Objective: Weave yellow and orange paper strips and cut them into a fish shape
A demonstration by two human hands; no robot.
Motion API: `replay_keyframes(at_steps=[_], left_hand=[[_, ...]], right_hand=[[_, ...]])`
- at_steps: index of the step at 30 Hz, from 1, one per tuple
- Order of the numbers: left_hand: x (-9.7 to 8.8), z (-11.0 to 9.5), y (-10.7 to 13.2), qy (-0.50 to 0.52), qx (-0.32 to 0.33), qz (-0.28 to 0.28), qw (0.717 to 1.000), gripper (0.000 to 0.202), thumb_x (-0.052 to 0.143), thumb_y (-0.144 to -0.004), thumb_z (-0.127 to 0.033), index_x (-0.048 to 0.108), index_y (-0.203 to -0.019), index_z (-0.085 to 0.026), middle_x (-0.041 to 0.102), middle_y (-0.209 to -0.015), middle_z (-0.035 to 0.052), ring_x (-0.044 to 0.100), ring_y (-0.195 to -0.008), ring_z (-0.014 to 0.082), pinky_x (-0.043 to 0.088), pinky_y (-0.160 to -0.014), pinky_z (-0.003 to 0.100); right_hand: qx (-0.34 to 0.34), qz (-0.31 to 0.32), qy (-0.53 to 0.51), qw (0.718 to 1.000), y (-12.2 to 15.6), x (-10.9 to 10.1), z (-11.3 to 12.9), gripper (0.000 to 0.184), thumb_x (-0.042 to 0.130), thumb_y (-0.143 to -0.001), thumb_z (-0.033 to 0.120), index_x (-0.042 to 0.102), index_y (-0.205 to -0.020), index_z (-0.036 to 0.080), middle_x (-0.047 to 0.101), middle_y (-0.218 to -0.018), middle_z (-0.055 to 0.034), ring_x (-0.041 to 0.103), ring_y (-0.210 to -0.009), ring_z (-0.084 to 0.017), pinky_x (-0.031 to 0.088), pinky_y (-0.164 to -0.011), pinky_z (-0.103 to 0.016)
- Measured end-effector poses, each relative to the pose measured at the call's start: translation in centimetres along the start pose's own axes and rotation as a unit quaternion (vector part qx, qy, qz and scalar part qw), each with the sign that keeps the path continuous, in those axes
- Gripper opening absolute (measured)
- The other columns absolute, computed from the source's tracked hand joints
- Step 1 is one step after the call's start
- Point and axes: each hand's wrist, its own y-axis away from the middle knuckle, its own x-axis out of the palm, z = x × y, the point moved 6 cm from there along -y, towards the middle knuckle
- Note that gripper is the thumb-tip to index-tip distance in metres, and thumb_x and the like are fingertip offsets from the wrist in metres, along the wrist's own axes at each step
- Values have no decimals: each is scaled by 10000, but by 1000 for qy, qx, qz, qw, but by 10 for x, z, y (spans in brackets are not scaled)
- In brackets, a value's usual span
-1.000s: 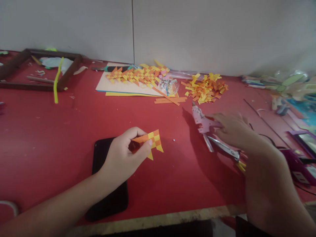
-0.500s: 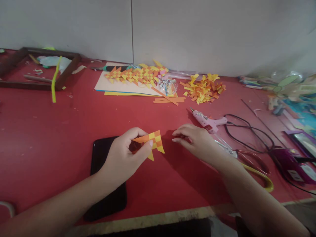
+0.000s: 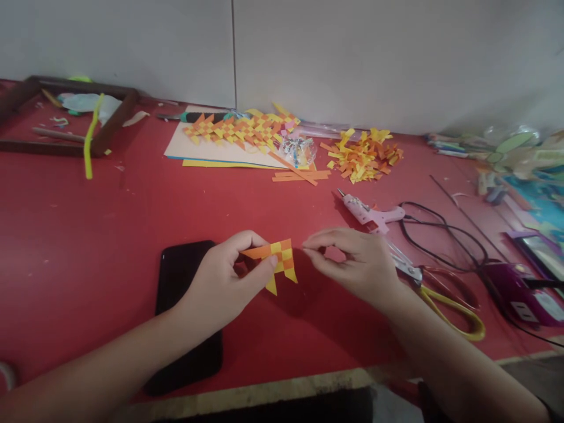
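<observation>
My left hand (image 3: 233, 270) pinches a woven paper fish (image 3: 284, 254) in orange and yellow checks between thumb and fingers. Its pointed yellow ends hang below, and part of it is hidden behind the thumb. Just to the right, my right hand (image 3: 352, 258) is closed in a pinch, thumb and forefinger tips together, slightly apart from the fish. Whether anything tiny sits between those tips I cannot make out. Under my left wrist lies a black phone (image 3: 185, 282). More woven paper fish (image 3: 238, 130) lie in a row at the back, on sheets of paper (image 3: 178, 148).
Beyond my right hand lie a pink glue gun (image 3: 370, 212), its black cable (image 3: 408, 235) and scissors (image 3: 458, 311). Paper offcuts (image 3: 363, 155) are heaped near the wall, beside orange strips (image 3: 299, 175). A brown frame (image 3: 44, 147) is at left, a purple power socket box (image 3: 524, 294) at right.
My right hand has turned slightly, its thumb and forefinger now meeting at the tips. My left hand and the fish have shifted slightly right and down in view.
</observation>
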Motion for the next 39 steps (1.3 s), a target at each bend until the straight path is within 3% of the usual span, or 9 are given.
replay_keyframes(at_steps=[6, 14, 17, 25, 31, 39], left_hand=[[11, 12, -2, 108, -86, 84, 987, 267, 640, -856, -441, 540, -770, -208, 465, -533, -69, 427, -425, 77, 312, -404, 189], [15, 13, -2, 81, -98, 112, 986, 244, 631, -863, -411, 540, -768, -205, 485, -499, -75, 458, -419, 74, 333, -414, 172], [15, 11, -2, 71, -98, 112, 986, 233, 622, -861, -400, 536, -771, -203, 479, -473, -82, 459, -405, 72, 331, -407, 165], [18, 12, -2, 58, -103, 122, 985, 187, 608, -857, -364, 545, -788, -202, 505, -509, -80, 491, -402, 72, 368, -405, 167], [20, 12, 2, 41, -97, 142, 984, 186, 602, -867, -369, 560, -827, -192, 537, -592, -60, 508, -431, 72, 394, -414, 172], [20, 9, 1, 35, -106, 145, 983, 188, 606, -861, -364, 539, -816, -194, 515, -579, -77, 512, -438, 73, 412, -410, 170]], right_hand=[[20, -51, -169, 984, 3, -6, 10, 102, 742, -809, 147, 697, -828, 236, 756, -831, -11, 721, -750, -150, 605, -691, -277], [91, -60, -257, 960, 2, 1, 6, 104, 801, -748, 164, 719, -775, 223, 739, -757, -8, 707, -681, -143, 624, -645, -264], [117, -61, -266, 955, 3, 4, 3, 125, 798, -747, 155, 745, -835, 225, 745, -764, -5, 706, -671, -130, 614, -630, -233], [83, -27, -228, 970, 1, 7, 5, 72, 814, -743, 192, 787, -788, 241, 658, -786, -13, 639, -668, -114, 558, -581, -242], [142, 42, -307, 940, 4, 21, 0, 53, 809, -749, 230, 799, -796, 252, 575, -833, -9, 602, -685, -92, 547, -594, -231], [161, 49, -308, 936, 5, 24, -5, 91, 813, -739, 221, 808, -817, 268, 571, -818, -12, 582, -673, -90, 503, -567, -215]])
